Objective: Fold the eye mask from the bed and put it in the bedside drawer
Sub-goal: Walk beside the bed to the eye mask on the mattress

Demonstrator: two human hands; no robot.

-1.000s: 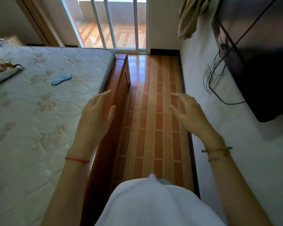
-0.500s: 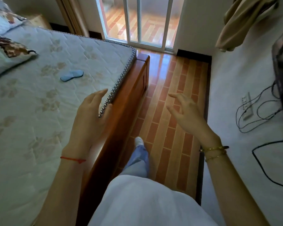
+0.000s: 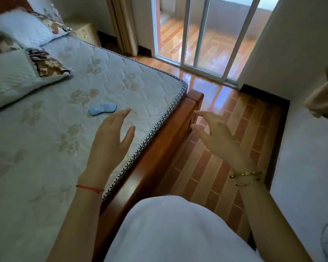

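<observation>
A light blue eye mask (image 3: pixel 102 108) lies flat and unfolded on the quilted mattress (image 3: pixel 45 133), near the foot end. My left hand (image 3: pixel 110 140) hovers over the mattress just short of the mask, fingers apart and holding nothing. My right hand (image 3: pixel 218 137) is out over the wooden bed frame (image 3: pixel 159 152) and the floor, also open and empty. A pale wooden bedside cabinet (image 3: pixel 83 32) stands at the far side of the bed by the curtain; its drawer looks shut.
Pillows (image 3: pixel 13 72) lie at the head of the bed on the left. A narrow strip of brick-pattern floor (image 3: pixel 222 167) runs between the bed frame and a white wall (image 3: pixel 307 167). Glass sliding doors (image 3: pixel 203 38) stand ahead. Cloth (image 3: pixel 324 95) hangs at the right.
I have moved forward along the bed and turned left; the eye mask is now much closer, just beyond my left fingertips. Both hands stay open and empty.
</observation>
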